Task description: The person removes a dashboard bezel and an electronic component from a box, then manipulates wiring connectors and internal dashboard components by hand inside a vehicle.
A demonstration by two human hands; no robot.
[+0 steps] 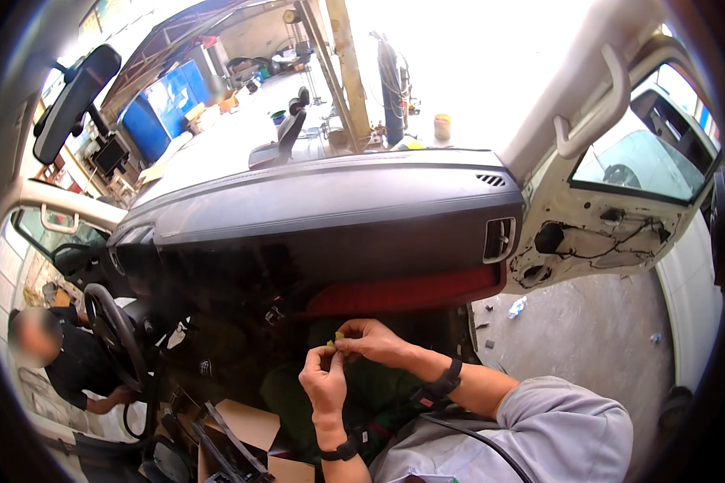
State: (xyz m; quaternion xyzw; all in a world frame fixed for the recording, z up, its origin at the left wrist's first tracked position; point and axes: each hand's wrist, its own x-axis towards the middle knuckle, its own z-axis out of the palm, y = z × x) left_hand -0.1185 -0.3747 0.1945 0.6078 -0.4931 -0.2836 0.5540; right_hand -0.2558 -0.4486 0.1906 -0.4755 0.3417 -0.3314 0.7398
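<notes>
A small yellow piece (339,336), too small to name more exactly, is between my fingertips in front of the dashboard. My left hand (324,386) comes up from below, thumb and fingers pinched on the lower part of it. From the right, my right hand (375,343) reaches across with its fingertips closed on the upper part. The two hands nearly touch. Behind them stretches the dark dashboard (338,209), its lower right section red. A dark band circles each of my wrists.
At the lower left stands an open cardboard box (250,424) with dark trim parts. Beyond it are a steering wheel (111,338) and another person (80,362) in black. On the right, an open door (596,241) shows bare wiring. Small scraps lie on the floor.
</notes>
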